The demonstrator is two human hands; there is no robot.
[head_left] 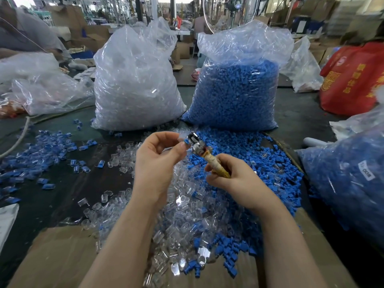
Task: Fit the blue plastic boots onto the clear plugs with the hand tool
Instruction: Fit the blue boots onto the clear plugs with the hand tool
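Above the worktop's near middle, the left hand [158, 161] is pinching a boot [186, 142] against the tool [204, 151], which the right hand [230, 175] is gripping. Seating looks underway; next probably comes a firm push. Two big bags are standing behind; loose plugs [182, 221] are too many to count.

Blue, clear and brown on a dark bench.
Loose boots [245, 150] blue; loose plugs [182, 217] clear, colourless. Tool [204, 154]: silver metal head, yellow handle wrapped in off-white tape. Left sack [135, 80] filled clear, right sack [236, 90] filled blue. Cardboard [62, 256] plain brown; bag [353, 80] red with yellow lettering.
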